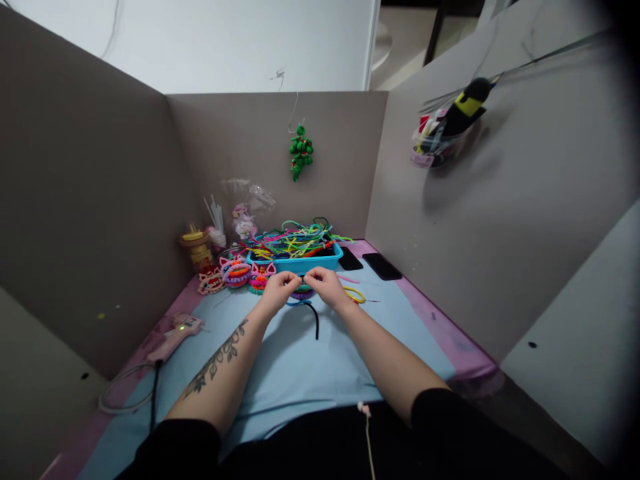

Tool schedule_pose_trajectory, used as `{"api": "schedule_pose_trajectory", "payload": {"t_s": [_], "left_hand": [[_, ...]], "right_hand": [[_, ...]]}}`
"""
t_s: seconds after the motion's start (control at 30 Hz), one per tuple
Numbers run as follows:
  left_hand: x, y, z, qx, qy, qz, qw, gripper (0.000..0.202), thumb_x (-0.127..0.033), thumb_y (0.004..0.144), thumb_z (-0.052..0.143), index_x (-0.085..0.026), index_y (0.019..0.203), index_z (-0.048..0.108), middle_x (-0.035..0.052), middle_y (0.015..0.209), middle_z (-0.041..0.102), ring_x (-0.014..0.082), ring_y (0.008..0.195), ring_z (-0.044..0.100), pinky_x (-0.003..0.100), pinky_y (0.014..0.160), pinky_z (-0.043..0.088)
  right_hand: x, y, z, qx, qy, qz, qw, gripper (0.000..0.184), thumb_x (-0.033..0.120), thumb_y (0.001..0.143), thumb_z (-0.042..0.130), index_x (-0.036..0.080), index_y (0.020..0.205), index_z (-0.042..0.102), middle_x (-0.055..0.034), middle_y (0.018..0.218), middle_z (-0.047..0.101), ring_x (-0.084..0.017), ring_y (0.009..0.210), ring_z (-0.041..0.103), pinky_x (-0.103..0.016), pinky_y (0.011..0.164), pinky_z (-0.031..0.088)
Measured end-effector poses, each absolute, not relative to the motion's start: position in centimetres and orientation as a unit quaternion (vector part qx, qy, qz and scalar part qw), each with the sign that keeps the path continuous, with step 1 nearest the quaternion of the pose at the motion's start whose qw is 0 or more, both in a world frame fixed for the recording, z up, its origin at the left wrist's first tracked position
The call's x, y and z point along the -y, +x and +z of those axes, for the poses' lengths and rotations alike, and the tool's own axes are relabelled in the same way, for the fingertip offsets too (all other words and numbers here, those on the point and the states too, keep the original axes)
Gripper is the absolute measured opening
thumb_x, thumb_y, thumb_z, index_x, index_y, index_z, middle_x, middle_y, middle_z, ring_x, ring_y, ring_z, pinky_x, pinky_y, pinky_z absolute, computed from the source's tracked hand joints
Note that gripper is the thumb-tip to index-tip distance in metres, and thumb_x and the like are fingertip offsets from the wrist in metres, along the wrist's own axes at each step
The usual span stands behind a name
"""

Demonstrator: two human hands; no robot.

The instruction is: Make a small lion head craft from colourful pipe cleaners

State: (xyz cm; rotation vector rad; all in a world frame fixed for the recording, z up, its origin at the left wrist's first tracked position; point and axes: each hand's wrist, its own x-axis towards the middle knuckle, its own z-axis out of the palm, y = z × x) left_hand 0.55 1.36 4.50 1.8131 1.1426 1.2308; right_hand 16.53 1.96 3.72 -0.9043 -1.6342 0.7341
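Observation:
My left hand (pixel 278 288) and my right hand (pixel 324 284) meet in front of a blue tray (pixel 300 263), fingers pinched together on a small pipe-cleaner piece (pixel 303 293) with purple, teal and blue coils. A black pipe cleaner (pixel 315 321) hangs from it onto the light blue mat (pixel 300 367). The tray is heaped with colourful pipe cleaners (pixel 295 240). A yellow loop (pixel 355 295) lies just right of my right hand.
Finished pink and orange pipe-cleaner figures (pixel 235 272) sit left of the tray. A pink glue gun (pixel 175 333) with its cord lies at the left. Two black phones (pixel 381 266) lie at the right. Grey partition walls surround the desk; a green ornament (pixel 301 152) hangs on the back wall.

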Motion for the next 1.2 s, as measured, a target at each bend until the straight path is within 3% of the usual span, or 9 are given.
{"api": "schedule_pose_trajectory", "payload": {"t_s": [0.2,0.47,0.8,1.1,1.2], "left_hand": [[-0.80,0.70,5.09,-0.452,0.714,0.454,0.282,0.025,-0.038,0.071,0.057,-0.015,0.061,0.054,-0.0018,0.058,0.050,0.0105,0.057,0.043,0.022,0.055,0.034],[-0.69,1.11,4.97,-0.445,0.715,0.465,0.274,0.023,-0.035,0.071,0.056,-0.015,0.060,0.053,-0.0015,0.058,0.051,0.0108,0.058,0.045,0.023,0.056,0.035],[-1.18,0.54,4.63,-0.454,0.719,0.453,0.269,0.024,-0.036,0.072,0.056,-0.014,0.063,0.056,-0.0021,0.058,0.052,0.0103,0.057,0.046,0.022,0.055,0.036],[-1.05,0.99,4.25,-0.448,0.735,0.445,0.248,0.023,-0.034,0.073,0.055,-0.014,0.062,0.056,-0.0012,0.059,0.053,0.0106,0.059,0.047,0.021,0.054,0.036],[-1.09,0.90,4.33,-0.450,0.728,0.448,0.259,0.023,-0.035,0.073,0.056,-0.014,0.062,0.055,-0.0015,0.059,0.052,0.0103,0.057,0.046,0.021,0.054,0.036]], "right_hand": [[-2.28,16.59,3.42,0.665,-0.370,0.336,0.555,0.019,0.035,0.072,0.057,0.016,0.068,0.057,0.0004,0.065,0.056,-0.013,0.062,0.050,-0.025,0.062,0.042],[-1.35,16.24,3.98,0.698,-0.371,0.200,0.579,0.016,0.027,0.075,0.052,0.018,0.062,0.053,-0.0002,0.066,0.052,-0.014,0.067,0.049,-0.026,0.065,0.040],[-1.96,16.65,3.92,0.628,-0.372,0.393,0.559,0.023,0.039,0.070,0.058,0.016,0.069,0.057,0.0017,0.063,0.054,-0.011,0.058,0.047,-0.024,0.058,0.039],[-1.65,16.24,3.72,0.690,-0.392,0.240,0.559,0.018,0.031,0.074,0.052,0.017,0.063,0.053,0.0003,0.065,0.053,-0.013,0.066,0.048,-0.025,0.063,0.038],[-1.68,16.21,3.72,0.683,-0.389,0.260,0.560,0.019,0.033,0.074,0.053,0.017,0.064,0.055,-0.0003,0.066,0.054,-0.013,0.066,0.049,-0.025,0.063,0.039]]}}
